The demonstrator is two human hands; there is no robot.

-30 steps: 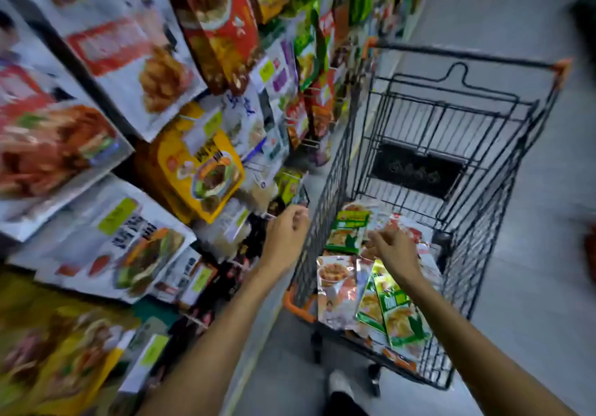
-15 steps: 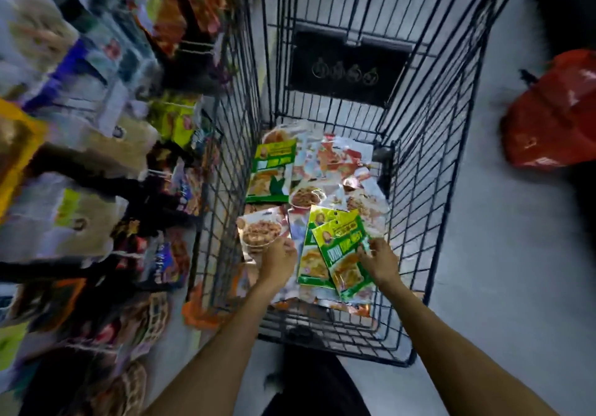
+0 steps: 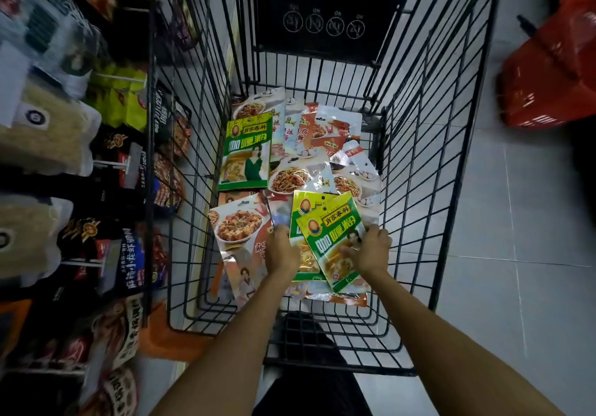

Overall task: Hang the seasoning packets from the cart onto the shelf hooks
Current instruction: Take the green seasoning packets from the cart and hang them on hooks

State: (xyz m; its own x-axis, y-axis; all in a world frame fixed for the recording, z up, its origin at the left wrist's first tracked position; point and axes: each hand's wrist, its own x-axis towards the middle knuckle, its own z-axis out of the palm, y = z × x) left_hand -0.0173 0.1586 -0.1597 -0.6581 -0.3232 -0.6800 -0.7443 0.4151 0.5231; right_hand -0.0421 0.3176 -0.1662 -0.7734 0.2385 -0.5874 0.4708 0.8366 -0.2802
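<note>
Shelf hooks are waiting left of the cart, whose floor is holding the loose seasoning packets. Both hands are working there: right hand pinching two overlapped green curry packets, left hand closing on their edge. Glossy film risks sliding apart on lifting.

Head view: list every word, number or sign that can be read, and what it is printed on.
"肖家香料" and "咖喱粉": top green packet between the left hand and right hand.
The same two texts: green packet lying further up the cart.
"NO" four times, seen upside down, over crossed-out pictograms: black panel.
White and red packets, shelf bags: characters too small or blurred to read.
</note>
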